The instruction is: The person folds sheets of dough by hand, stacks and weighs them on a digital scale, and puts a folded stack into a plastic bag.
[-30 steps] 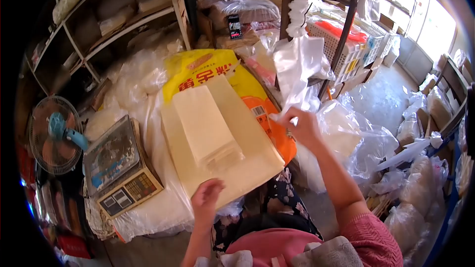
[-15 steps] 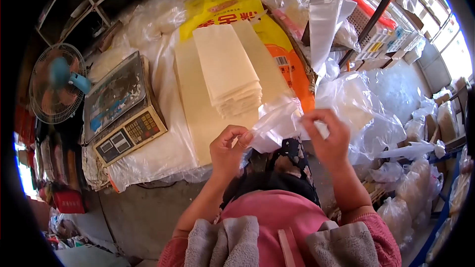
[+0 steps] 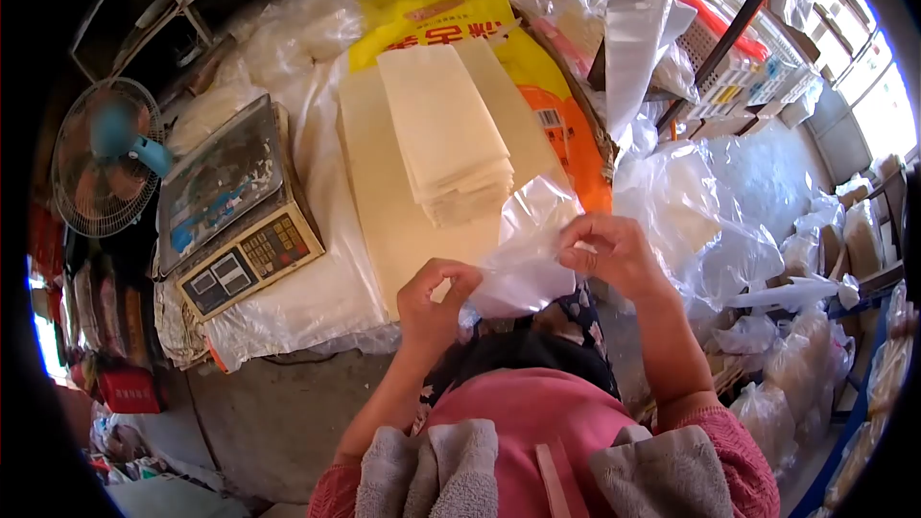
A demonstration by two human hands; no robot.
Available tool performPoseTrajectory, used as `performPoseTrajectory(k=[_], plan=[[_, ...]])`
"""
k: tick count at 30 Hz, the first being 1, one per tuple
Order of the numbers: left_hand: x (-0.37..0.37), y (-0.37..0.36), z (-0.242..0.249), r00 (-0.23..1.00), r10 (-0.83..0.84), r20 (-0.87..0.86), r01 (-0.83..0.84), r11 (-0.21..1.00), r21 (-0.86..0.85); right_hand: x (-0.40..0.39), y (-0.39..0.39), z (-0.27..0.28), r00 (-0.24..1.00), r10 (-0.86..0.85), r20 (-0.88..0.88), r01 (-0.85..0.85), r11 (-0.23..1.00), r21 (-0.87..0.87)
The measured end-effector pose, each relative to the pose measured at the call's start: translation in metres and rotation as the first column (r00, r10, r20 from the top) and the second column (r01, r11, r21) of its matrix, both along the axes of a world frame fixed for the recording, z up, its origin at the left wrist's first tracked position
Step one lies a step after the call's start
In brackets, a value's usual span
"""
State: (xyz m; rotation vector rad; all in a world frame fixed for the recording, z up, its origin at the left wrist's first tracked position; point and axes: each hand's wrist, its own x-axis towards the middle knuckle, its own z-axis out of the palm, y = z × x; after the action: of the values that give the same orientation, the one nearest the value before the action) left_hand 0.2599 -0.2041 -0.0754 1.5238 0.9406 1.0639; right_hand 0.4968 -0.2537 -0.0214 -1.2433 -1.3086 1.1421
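A clear plastic bag (image 3: 526, 264) stretches between my two hands, just above the front edge of the work surface. My left hand (image 3: 434, 302) pinches its left side between thumb and forefinger. On the other side my right hand (image 3: 614, 254) grips the bag's right edge with curled fingers. Beyond the bag stands a stack of cream paper sheets or sleeves (image 3: 446, 125), set on a wide pale board (image 3: 369, 182). The bag's near side overlaps my lap, and its mouth cannot be made out.
A digital scale (image 3: 235, 221) sits left of the board, beside a fan (image 3: 110, 153). A yellow and orange printed sack (image 3: 552, 120) lies under the board. Loose clear plastic (image 3: 691, 211) heaps at right, near shelves with a white basket (image 3: 724, 48). A red box (image 3: 129, 388) stands lower left.
My right hand has moved slightly left and closed on the plastic bag's edge. The bag is spread wider and flatter between both hands. The stack looks the same.
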Motion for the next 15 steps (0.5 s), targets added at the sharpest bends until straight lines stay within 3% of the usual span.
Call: performPoseTrajectory(k=[2,5,7,8,9,10,11,13,15], plan=[[0.003,0.005,-0.002,0.987,0.098,-0.129,-0.064,0.967,0.246,-0.001,-0.001,0.003,0.999,-0.01,0.034,0.015,0.986,-0.166],[0.005,0.006,0.006,0.89,0.398,-0.222,-0.177,0.751,0.636,-0.007,-0.001,-0.007,0.995,-0.002,0.104,0.013,0.994,-0.106],[0.004,-0.009,0.01,0.972,0.155,-0.177,-0.103,0.957,0.273,-0.018,0.0,-0.012,0.961,-0.014,0.277,0.032,0.997,-0.064],[0.003,-0.013,0.017,0.976,-0.005,-0.219,0.03,0.993,0.111,-0.024,0.0,-0.015,0.967,0.033,0.253,-0.009,0.996,-0.094],[0.003,-0.016,0.022,0.957,-0.17,-0.236,0.16,0.985,-0.061,-0.03,-0.001,-0.021,0.967,0.088,0.237,-0.064,0.992,-0.108],[0.008,-0.018,0.014,0.963,-0.247,-0.107,0.227,0.958,-0.174,-0.038,-0.002,-0.019,0.917,0.101,0.386,-0.096,0.995,-0.032],[0.012,-0.019,0.013,0.953,-0.285,-0.1,0.258,0.94,-0.224,-0.044,-0.005,-0.018,0.847,0.098,0.523,-0.137,0.99,0.037],[0.009,-0.012,-0.009,0.929,-0.354,-0.107,0.309,0.902,-0.3,-0.045,-0.004,-0.026,0.873,0.193,0.447,-0.188,0.981,-0.058],[-0.001,-0.009,-0.017,0.963,-0.262,0.068,0.267,0.881,-0.39,-0.033,-0.008,-0.045,0.966,0.152,0.207,-0.133,0.985,-0.107]])
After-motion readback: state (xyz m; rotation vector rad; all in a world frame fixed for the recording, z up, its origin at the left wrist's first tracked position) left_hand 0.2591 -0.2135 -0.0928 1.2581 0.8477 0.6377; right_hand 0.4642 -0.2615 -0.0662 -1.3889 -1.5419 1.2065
